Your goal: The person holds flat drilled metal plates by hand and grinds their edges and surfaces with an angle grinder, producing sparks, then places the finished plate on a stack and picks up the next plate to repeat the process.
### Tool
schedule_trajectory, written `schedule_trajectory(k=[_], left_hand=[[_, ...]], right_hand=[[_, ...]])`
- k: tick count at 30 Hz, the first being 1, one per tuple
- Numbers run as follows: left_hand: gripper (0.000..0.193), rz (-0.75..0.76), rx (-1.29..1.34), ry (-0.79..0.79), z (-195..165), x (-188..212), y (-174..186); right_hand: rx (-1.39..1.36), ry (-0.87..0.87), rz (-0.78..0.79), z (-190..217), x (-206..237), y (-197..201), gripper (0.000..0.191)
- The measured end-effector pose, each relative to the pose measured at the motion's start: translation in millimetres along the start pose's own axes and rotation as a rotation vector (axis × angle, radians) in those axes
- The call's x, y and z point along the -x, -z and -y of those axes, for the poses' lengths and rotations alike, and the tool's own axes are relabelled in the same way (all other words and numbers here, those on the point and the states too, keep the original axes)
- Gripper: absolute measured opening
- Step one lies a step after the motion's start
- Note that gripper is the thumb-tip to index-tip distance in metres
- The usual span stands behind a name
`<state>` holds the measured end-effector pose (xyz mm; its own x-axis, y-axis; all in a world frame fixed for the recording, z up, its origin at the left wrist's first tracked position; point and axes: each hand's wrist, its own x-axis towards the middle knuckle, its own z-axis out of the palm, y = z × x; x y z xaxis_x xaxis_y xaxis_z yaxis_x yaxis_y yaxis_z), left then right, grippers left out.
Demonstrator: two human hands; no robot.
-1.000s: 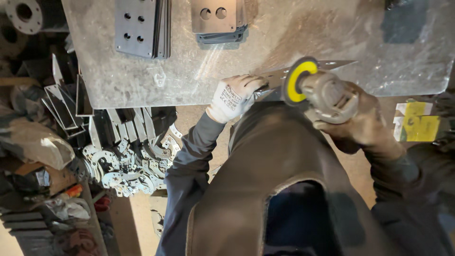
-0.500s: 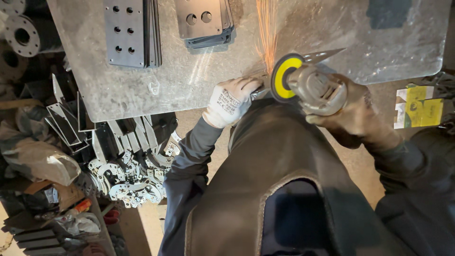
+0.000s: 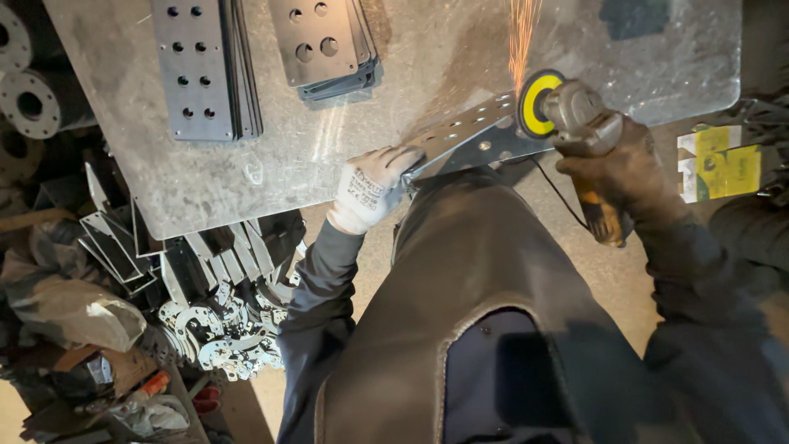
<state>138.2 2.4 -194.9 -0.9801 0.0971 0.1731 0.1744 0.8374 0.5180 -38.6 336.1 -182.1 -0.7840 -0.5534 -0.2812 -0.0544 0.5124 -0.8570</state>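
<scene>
Grinding step: left hand [image 3: 370, 187] pins the perforated strip [image 3: 472, 136] at the surface's near edge; right hand [image 3: 626, 168] grips the sparking grinder [image 3: 567, 111].

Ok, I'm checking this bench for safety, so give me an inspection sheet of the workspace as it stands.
Surface: scuffed grey steel bench top.
Job's things: long perforated metal bracket; angle grinder with yellow-centred disc, throwing orange sparks.
Clutter: two stacks of drilled steel plates.
Hands: white-gloved left hand pins the bracket; dark-gloved right hand grips the grinder.
Cables: thin black lead beside the grinder.
Surroundings: heap of metal offcuts and rings on the floor; round flanges.
</scene>
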Motion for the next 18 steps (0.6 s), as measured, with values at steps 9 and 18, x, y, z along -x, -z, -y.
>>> schedule_trajectory(k=[9,18], left_hand=[[0.043,0.024,0.013,-0.018,-2,-4,9],[0.039,0.051,0.070,0.058,-1,-3,11]], right_hand=[[-0.281,-0.049,-0.064,-23,-11,19,0.047],[0.165,0.243,-0.053,-76,-14,37,0.010]])
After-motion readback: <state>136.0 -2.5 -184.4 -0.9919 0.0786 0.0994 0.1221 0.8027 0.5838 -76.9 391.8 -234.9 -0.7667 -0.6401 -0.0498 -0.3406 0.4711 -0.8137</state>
